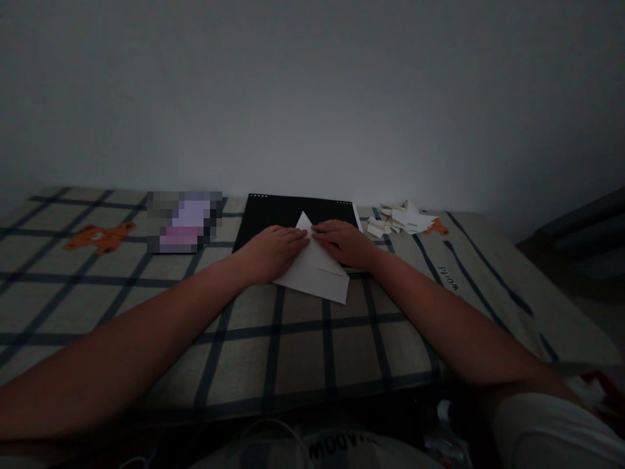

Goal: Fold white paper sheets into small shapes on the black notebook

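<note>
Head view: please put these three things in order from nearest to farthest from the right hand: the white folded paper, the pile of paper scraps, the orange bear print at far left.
1. White folded paper: under the right hand, touching it.
2. Pile of paper scraps: to its right, apart.
3. Orange bear print: far left on the checked cloth.

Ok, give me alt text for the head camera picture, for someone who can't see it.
Two bare hands, left hand and right hand, press flat on a folded white paper lying partly on a black board atop a checked cloth. A pile of paper scraps sits behind to the right, in dim light.
</note>
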Demonstrator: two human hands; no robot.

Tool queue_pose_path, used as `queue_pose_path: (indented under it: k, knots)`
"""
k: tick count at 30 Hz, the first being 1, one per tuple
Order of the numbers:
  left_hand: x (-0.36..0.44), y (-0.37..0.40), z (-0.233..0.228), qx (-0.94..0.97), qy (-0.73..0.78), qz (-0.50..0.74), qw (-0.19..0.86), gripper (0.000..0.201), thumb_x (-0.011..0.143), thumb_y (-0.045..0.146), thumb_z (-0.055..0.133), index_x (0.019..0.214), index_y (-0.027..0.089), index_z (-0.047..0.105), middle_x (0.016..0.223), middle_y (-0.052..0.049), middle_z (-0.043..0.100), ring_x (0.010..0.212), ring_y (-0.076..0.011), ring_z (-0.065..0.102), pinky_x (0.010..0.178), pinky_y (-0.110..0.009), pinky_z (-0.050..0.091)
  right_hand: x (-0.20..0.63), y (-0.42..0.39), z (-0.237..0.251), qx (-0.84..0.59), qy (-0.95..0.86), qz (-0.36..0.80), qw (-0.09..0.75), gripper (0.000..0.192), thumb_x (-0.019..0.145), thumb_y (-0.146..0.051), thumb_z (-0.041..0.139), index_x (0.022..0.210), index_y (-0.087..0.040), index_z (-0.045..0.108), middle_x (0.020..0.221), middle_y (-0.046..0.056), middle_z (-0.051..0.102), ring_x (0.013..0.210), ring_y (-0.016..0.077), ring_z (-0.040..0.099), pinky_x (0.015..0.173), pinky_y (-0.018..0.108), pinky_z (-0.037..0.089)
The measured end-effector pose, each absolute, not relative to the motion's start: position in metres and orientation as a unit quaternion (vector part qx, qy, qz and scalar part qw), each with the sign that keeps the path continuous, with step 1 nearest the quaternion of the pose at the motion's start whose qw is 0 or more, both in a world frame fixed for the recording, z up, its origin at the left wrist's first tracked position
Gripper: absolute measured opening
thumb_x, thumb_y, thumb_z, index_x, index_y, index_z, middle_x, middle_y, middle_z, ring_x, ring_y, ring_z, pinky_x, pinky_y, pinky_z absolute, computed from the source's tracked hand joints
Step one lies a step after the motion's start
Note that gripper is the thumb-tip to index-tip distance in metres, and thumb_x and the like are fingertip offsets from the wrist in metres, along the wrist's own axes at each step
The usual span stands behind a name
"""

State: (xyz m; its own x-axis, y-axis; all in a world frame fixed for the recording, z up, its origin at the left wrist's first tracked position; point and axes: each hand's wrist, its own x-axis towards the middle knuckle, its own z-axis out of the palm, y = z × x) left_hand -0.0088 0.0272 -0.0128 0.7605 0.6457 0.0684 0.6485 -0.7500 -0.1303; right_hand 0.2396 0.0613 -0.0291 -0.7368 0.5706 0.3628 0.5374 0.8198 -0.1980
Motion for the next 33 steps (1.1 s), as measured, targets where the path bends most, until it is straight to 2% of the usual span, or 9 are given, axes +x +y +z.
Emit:
queue_pose_path:
  k: [4, 8, 10, 12, 15, 19, 23, 27, 33]
  knots:
    - [-0.006, 0.025, -0.008, -0.950, -0.307, -0.018, 0.054, 0.046, 0.105, 0.027, 0.037, 0.145, 0.017, 0.057, 0.152, -0.012, 0.056, 0.139, -0.0259, 0.052, 0.113, -0.042, 0.038, 0.240, 0.061, -0.028, -0.296, -0.934, 0.032, 0.198, 0.036, 0.099, -0.020, 0.051, 0.127, -0.012, 0.073, 0.135, 0.016, 0.069, 0.128, 0.0251, 0.063, 0.114, 0.045, 0.047]
    - [-0.001, 0.023, -0.008, -0.942, -0.331, -0.052, 0.025, 0.046, 0.107, 0.032, 0.034, 0.138, 0.017, 0.063, 0.143, -0.011, 0.064, 0.131, -0.0247, 0.058, 0.113, -0.040, 0.041, 0.239, 0.061, -0.028, -0.299, -0.933, 0.029, 0.198, 0.035, 0.100, -0.022, 0.051, 0.126, -0.016, 0.074, 0.134, 0.013, 0.071, 0.126, 0.0245, 0.065, 0.112, 0.046, 0.048]
    - [0.001, 0.023, -0.011, -0.935, -0.348, -0.062, 0.024, 0.048, 0.106, 0.034, 0.036, 0.143, 0.012, 0.058, 0.146, -0.014, 0.061, 0.136, -0.0248, 0.055, 0.117, -0.038, 0.038, 0.239, 0.061, -0.027, -0.301, -0.933, 0.029, 0.197, 0.034, 0.100, -0.022, 0.052, 0.126, -0.019, 0.074, 0.133, 0.012, 0.071, 0.125, 0.0246, 0.065, 0.111, 0.048, 0.048]
    - [0.001, 0.024, -0.014, -0.927, -0.369, -0.056, 0.032, 0.056, 0.104, 0.038, 0.040, 0.151, 0.008, 0.048, 0.156, -0.017, 0.050, 0.145, -0.0266, 0.046, 0.122, -0.038, 0.032, 0.239, 0.061, -0.027, -0.305, -0.933, 0.032, 0.190, 0.035, 0.099, -0.021, 0.052, 0.127, -0.021, 0.074, 0.135, 0.012, 0.071, 0.126, 0.0251, 0.064, 0.110, 0.049, 0.049]
    - [0.001, 0.025, -0.016, -0.924, -0.380, -0.034, 0.027, 0.062, 0.104, 0.040, 0.039, 0.155, 0.005, 0.041, 0.161, -0.019, 0.043, 0.150, -0.0270, 0.040, 0.125, -0.038, 0.027, 0.236, 0.061, -0.028, -0.309, -0.935, 0.027, 0.173, 0.038, 0.100, -0.020, 0.051, 0.132, -0.019, 0.070, 0.139, 0.014, 0.067, 0.130, 0.0263, 0.061, 0.112, 0.049, 0.047]
    - [0.002, 0.026, -0.015, -0.923, -0.384, -0.021, 0.020, 0.062, 0.104, 0.040, 0.038, 0.154, 0.004, 0.042, 0.162, -0.018, 0.042, 0.151, -0.0262, 0.039, 0.126, -0.036, 0.026, 0.230, 0.063, -0.028, -0.322, -0.936, 0.012, 0.145, 0.042, 0.102, -0.021, 0.047, 0.140, -0.013, 0.064, 0.145, 0.016, 0.062, 0.131, 0.0278, 0.058, 0.113, 0.049, 0.044]
    - [0.002, 0.026, -0.014, -0.923, -0.385, -0.018, 0.022, 0.060, 0.104, 0.039, 0.038, 0.153, 0.005, 0.044, 0.162, -0.018, 0.042, 0.151, -0.0264, 0.039, 0.125, -0.038, 0.028, 0.231, 0.068, -0.025, -0.334, -0.934, 0.019, 0.121, 0.044, 0.104, -0.024, 0.044, 0.145, -0.017, 0.060, 0.146, 0.015, 0.061, 0.126, 0.0289, 0.058, 0.106, 0.050, 0.047]
    - [0.002, 0.027, -0.013, -0.924, -0.382, -0.016, 0.020, 0.060, 0.104, 0.039, 0.039, 0.153, 0.005, 0.044, 0.161, -0.019, 0.044, 0.150, -0.0266, 0.040, 0.124, -0.037, 0.029, 0.233, 0.077, -0.021, -0.323, -0.940, 0.032, 0.104, 0.044, 0.105, -0.025, 0.041, 0.145, -0.020, 0.059, 0.148, 0.011, 0.061, 0.124, 0.0264, 0.058, 0.107, 0.046, 0.046]
    - [0.004, 0.024, -0.011, -0.922, -0.386, -0.017, 0.020, 0.058, 0.103, 0.037, 0.041, 0.151, 0.004, 0.046, 0.161, -0.020, 0.043, 0.150, -0.0276, 0.040, 0.125, -0.038, 0.029, 0.226, 0.087, -0.019, -0.354, -0.932, 0.025, 0.074, 0.046, 0.106, -0.026, 0.039, 0.146, -0.015, 0.058, 0.153, 0.011, 0.056, 0.122, 0.0282, 0.056, 0.104, 0.047, 0.047]
